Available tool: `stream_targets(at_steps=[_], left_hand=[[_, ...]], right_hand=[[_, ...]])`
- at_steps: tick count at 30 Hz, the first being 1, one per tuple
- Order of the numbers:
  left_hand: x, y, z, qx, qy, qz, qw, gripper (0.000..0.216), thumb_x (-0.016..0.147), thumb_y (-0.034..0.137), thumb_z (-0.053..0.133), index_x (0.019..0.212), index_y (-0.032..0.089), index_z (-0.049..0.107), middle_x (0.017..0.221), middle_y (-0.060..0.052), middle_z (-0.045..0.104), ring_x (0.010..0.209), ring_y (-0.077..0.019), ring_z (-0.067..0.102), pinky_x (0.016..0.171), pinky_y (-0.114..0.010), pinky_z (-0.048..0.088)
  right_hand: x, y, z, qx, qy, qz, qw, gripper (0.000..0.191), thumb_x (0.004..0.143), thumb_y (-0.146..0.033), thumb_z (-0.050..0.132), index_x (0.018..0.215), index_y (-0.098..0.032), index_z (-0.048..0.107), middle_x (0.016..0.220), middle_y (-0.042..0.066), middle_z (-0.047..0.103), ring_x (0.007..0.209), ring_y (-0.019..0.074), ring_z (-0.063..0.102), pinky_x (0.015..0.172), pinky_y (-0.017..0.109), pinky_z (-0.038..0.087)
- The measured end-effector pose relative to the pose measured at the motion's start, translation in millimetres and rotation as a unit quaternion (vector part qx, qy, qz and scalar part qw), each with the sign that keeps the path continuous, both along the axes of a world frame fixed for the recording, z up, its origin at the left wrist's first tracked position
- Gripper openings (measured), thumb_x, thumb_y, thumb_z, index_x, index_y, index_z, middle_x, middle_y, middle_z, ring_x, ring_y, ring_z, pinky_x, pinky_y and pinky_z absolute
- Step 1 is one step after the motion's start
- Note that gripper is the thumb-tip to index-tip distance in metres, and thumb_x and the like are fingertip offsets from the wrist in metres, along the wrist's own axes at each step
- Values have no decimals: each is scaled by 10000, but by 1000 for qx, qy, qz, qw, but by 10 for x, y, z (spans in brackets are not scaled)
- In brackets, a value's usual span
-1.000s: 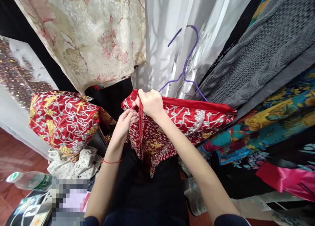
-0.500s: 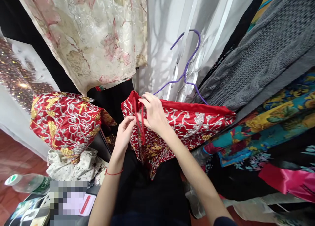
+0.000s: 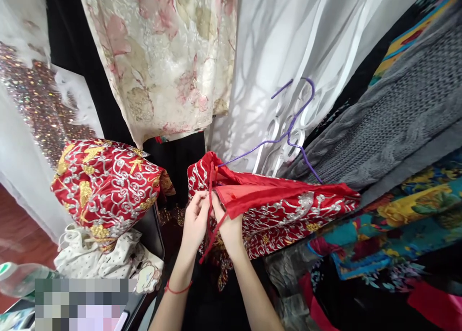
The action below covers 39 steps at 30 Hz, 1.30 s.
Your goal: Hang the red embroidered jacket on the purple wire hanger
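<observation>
A red garment with silver and gold embroidery hangs in front of me on a purple hanger. Its top edge gapes on the near side, where red lining is folded outward. My left hand is closed, its fingertips pinching the garment's edge at the left-hand opening. Close beside it, my right hand grips the same edge, with the folded lining covering part of its fingers. A thin red cord dangles between the hands. Exactly what lies between the fingertips is hidden.
At left, another red embroidered piece sits above white dotted cloth. A plastic bottle stands at lower left. Floral cream fabric hangs behind, with a grey knitted garment and flowered clothes on the right.
My right hand has moved from the outside of the top edge down beneath the lining, which is now folded outward. My left hand remains at the opening. The view has shifted slightly.
</observation>
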<state>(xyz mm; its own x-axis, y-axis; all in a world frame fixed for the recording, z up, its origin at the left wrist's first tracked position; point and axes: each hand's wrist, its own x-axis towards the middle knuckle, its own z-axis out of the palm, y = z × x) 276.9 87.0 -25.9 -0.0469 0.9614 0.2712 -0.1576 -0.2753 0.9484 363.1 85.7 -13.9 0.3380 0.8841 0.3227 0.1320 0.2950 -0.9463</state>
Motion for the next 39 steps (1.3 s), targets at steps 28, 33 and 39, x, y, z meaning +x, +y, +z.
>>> stream_targets(at_steps=[28,33,39], left_hand=[[-153,213,-35,105,304,81,944,106,880,288,559,902,246,653,868,-57,717,712,-205,639,650,-263,401],[-134,43,-37,69,356,103,926,194,935,287,451,897,219,629,826,-34,690,689,-169,611,640,-247,395],[-43,-51,-72,81,418,141,894,197,948,229,411,852,201,580,805,-25,661,671,-140,602,614,-226,378]], right_hand=[[-386,2,168,7,236,-8,972,427,803,-598,645,810,-171,640,799,56,694,735,173,653,676,300,525],[-391,-30,302,10,310,9,951,382,740,-520,745,690,-176,584,653,-7,607,596,115,559,571,248,453],[-273,-56,430,3,333,23,943,340,682,-391,808,636,-175,550,613,-46,561,567,82,484,556,221,404]])
